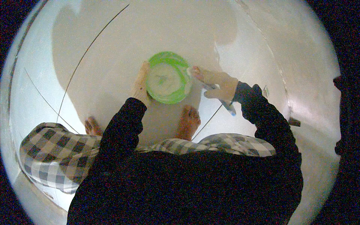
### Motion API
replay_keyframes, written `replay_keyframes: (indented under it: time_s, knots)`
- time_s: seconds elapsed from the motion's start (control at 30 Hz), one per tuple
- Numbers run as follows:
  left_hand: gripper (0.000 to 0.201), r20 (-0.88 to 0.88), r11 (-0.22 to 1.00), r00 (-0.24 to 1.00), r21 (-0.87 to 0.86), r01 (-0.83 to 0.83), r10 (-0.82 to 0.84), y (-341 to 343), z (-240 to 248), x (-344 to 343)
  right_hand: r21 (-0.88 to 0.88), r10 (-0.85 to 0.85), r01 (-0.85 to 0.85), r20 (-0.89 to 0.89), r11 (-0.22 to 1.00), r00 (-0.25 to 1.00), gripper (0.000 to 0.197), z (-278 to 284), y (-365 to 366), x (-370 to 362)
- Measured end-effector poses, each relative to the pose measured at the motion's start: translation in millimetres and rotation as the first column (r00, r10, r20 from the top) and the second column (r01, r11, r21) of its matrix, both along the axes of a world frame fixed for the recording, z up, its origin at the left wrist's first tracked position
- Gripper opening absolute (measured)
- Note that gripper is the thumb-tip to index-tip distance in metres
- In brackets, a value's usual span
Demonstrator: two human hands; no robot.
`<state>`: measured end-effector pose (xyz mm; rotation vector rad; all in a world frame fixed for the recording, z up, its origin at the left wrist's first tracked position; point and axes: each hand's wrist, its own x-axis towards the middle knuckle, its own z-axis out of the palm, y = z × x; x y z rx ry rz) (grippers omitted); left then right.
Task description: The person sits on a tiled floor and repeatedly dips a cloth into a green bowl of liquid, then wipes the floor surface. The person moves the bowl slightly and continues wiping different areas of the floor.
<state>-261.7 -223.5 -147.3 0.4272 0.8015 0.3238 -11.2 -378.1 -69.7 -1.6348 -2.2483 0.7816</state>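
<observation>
A round green bowl (pixel 177 98) is in front of me, its inside smeared with a pale, creamy substance (pixel 159 77). My left hand (pixel 141 82) grips the bowl's left side; some of its fingers are hidden by the hand and the rim. At the bowl's right, my right hand (pixel 217 82) is closed around a long, pale tool (pixel 228 108) with a bluish end that points back toward me. The tool's whitish front end meets the bowl's right rim. Blur hides what kind of tool it is.
My bare left foot (pixel 92 126) and right foot (pixel 189 119) are on a pale floor (pixel 112 75) with dark joint lines, below the bowl. Checked trousers (pixel 60 153) cover my legs. A small dark block (pixel 294 121) is on the right, near the wall.
</observation>
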Motion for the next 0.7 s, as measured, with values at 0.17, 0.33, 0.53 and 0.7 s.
replay_keyframes:
  time_s: [0.17,0.33,0.53,0.7]
  knots:
    - [0.059,0.056,1.0,0.998,0.025,-0.013,0.012,5.2,-32.3,0.8,0.193,0.164,-0.268,0.43,0.944,0.888,0.051,-14.0,6.2,-28.2]
    - [0.061,0.028,0.989,0.998,0.141,-0.053,0.05,5.8,-62.4,2.8,-0.146,0.203,-0.166,0.289,0.975,0.936,0.048,2.1,-13.8,-41.7]
    - [0.061,-0.012,0.984,0.997,0.163,-0.078,0.081,7.6,-52.1,0.5,-0.733,-0.354,0.012,-0.315,0.681,0.881,0.045,25.8,-47.1,1.8]
    - [0.061,-0.01,0.984,0.996,0.158,-0.081,0.084,10.8,-25.6,2.2,-0.863,-0.864,-0.15,-0.438,0.482,-0.249,0.058,32.0,-53.8,0.8]
